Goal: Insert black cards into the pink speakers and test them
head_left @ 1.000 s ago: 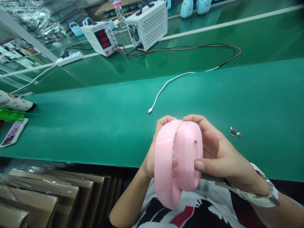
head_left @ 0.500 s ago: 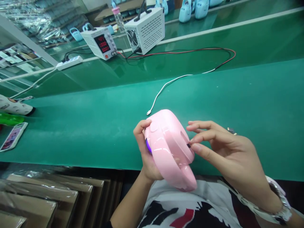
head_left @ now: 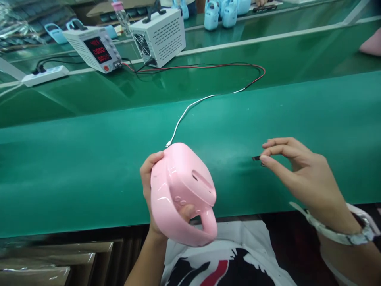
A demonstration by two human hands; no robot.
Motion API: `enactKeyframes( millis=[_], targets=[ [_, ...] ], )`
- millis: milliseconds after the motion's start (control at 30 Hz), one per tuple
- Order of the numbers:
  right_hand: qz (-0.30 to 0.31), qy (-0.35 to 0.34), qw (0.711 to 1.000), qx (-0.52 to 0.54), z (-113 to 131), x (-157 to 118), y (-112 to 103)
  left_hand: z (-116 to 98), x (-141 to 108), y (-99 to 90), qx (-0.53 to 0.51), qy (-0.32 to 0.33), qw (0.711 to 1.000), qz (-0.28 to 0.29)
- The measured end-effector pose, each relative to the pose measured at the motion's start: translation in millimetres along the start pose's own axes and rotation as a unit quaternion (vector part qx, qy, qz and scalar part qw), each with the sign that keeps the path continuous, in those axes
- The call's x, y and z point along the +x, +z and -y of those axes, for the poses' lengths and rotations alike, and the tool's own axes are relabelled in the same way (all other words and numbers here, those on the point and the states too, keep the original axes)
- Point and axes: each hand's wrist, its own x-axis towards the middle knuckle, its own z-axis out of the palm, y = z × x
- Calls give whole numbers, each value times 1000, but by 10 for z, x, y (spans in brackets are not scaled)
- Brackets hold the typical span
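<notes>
A glossy pink device point(head_left: 184, 174) with a looped handle is tilted above the green table. My left hand point(head_left: 153, 178) is wrapped round it, with the thumb near small round buttons by the handle. A slot shows on the device's right face. To the right, my right hand point(head_left: 293, 169) pinches a small black piece point(head_left: 256, 158) between thumb and fingertips, apart from the device. The plug end of a white cable point(head_left: 190, 106) lies on the table just behind the device.
Two white power units, one with a red display point(head_left: 97, 51) and one with a fan point(head_left: 159, 37), stand at the back left beside a power strip point(head_left: 46, 75). Light blue devices point(head_left: 220, 15) stand further back. Brown cardboard point(head_left: 83, 260) is below the table's front edge point(head_left: 74, 230).
My right hand has moved away from the pink device with the small black piece, which was at the slot before. The view has shifted right, and more of the device's buttons show.
</notes>
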Motion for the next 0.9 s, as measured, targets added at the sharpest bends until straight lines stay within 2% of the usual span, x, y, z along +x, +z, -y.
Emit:
enactKeyframes(
  millis=[100,200,267,367,433,533,600,667,767,900],
  targets=[
    [27,125,988,-86,-408,75,-179,-44,74,37,-21,12,999,-22],
    [33,157,980,-119,-580,77,-277,-60,117,48,-36,-18,999,-11],
    [25,124,983,-131,-516,34,-299,-62,124,53,-35,-39,999,-2],
    [24,41,995,-84,-236,-93,-271,-69,110,90,-41,-65,997,24],
    [82,-10,997,8,-17,-202,-199,-73,92,134,-57,-81,994,44],
    [227,-58,963,137,239,-338,-6,-68,67,188,-66,-106,989,74],
    [293,-61,937,182,338,-382,141,-59,58,200,-66,-117,986,94],
    [320,-50,923,206,388,-391,256,-51,54,196,-71,-128,984,103],
    [323,-33,919,224,404,-374,323,-52,53,189,-90,-139,981,98],
    [319,-28,920,225,394,-369,302,-65,36,201,-115,-153,977,94]
  ],
)
